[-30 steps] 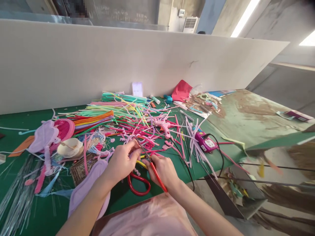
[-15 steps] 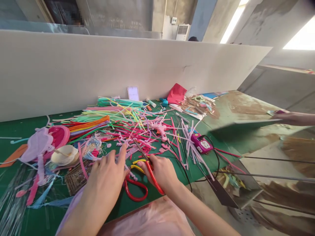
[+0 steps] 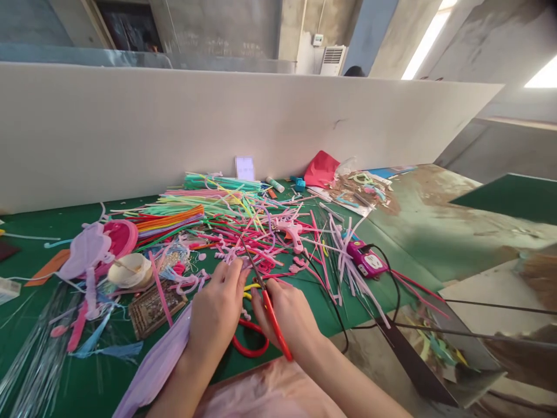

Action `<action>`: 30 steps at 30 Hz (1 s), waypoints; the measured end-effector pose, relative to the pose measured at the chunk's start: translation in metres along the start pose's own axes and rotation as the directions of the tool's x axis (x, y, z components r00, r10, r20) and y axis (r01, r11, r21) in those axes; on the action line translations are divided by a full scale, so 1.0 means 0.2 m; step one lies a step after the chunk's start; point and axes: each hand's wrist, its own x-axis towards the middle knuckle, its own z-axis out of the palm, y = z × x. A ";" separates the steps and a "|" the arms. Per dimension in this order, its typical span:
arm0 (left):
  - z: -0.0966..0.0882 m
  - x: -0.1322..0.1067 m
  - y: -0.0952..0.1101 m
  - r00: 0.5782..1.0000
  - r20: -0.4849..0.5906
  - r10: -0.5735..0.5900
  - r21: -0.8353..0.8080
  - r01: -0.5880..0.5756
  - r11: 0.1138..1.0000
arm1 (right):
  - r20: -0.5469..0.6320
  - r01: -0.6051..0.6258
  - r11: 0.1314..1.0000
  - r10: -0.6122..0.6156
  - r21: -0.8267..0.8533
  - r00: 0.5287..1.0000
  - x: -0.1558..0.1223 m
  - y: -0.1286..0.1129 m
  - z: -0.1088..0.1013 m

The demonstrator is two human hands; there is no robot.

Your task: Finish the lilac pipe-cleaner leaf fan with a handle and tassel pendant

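Head view — right hand (image 3: pixel 290 313) grips red-handled scissors (image 3: pixel 270 308); fuzzy stems (image 3: pixel 172 219) heaped.

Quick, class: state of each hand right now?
Left hand: curled near the red-handled scissors; whether it holds anything cannot be told.
Right hand: closed, holding those scissors.
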 end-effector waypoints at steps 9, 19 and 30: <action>-0.07 0.05 -0.03 0.999 0.054 0.001 -0.095 0.005 0.995 | -0.043 0.109 0.994 -0.107 0.033 0.993 0.00 0.01 -0.05; -0.10 0.06 -0.05 0.998 -0.053 0.025 -0.324 -0.040 0.945 | -0.006 0.146 0.959 -0.149 0.243 0.989 0.00 0.01 -0.09; -0.12 0.06 -0.10 0.993 -0.099 0.064 -0.390 -0.098 0.916 | 0.241 -0.034 0.824 -0.126 0.565 0.962 0.00 -0.01 -0.16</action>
